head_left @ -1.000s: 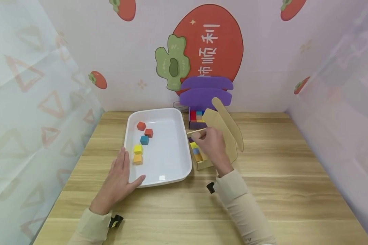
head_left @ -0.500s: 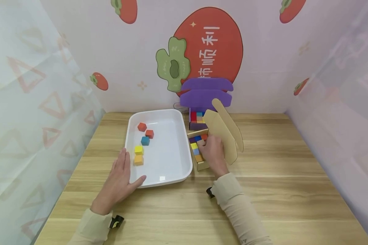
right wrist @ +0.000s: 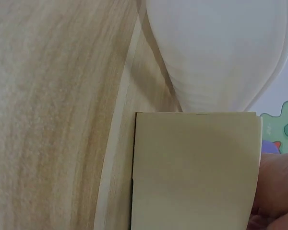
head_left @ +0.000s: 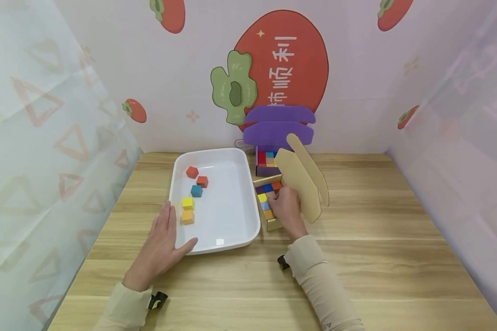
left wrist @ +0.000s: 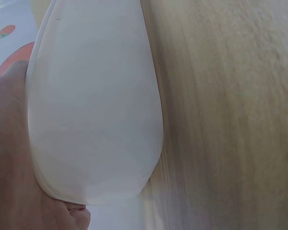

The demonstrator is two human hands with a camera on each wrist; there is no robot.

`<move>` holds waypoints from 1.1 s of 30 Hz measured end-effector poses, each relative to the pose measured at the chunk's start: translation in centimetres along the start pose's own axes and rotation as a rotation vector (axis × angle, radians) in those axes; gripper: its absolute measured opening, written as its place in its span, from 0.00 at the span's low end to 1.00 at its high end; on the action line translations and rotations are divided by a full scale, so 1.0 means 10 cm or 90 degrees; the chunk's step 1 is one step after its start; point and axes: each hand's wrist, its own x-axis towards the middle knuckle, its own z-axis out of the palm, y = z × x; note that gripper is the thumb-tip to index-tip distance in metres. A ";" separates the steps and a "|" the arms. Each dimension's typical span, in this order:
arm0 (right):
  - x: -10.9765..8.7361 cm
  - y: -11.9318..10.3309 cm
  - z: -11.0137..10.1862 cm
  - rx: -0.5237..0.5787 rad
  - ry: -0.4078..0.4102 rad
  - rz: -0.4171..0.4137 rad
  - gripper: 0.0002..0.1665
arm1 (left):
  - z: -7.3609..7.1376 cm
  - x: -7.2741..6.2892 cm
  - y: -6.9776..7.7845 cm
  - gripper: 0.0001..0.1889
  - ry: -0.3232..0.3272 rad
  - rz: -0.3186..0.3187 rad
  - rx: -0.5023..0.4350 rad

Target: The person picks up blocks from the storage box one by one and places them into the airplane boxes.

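Observation:
My left hand [head_left: 159, 241] rests with straight fingers along the near left side of a white tray [head_left: 228, 246], its thumb over the front rim. Inside the tray are two red cubes [head_left: 202, 181], a teal cube [head_left: 196, 191], a yellow cube [head_left: 188, 203] and a light orange cube [head_left: 187, 217]. My right hand [head_left: 289, 209] reaches into an open tan cardboard box [head_left: 274, 224] of coloured cubes. Its curled fingers are at a tan cube [head_left: 270, 195]; the fingertips are partly hidden. Blue, purple, orange and yellow cubes [head_left: 262, 197] sit around them.
A purple box [head_left: 267, 171] with coloured cubes stands behind the tan one, its lid [head_left: 278, 133] raised against the patterned backdrop. The tan box's lid [head_left: 300, 184] leans open to the right. All stand on a wooden table [head_left: 377, 239].
My right hand has gone from above the tan box down into it, uncovering blue and orange cubes at its far end. The left hand stays at the tray.

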 end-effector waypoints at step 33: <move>0.68 -1.33 0.32 -0.170 -0.359 -0.289 0.23 | -0.02 -0.02 0.02 0.62 0.008 -0.001 0.029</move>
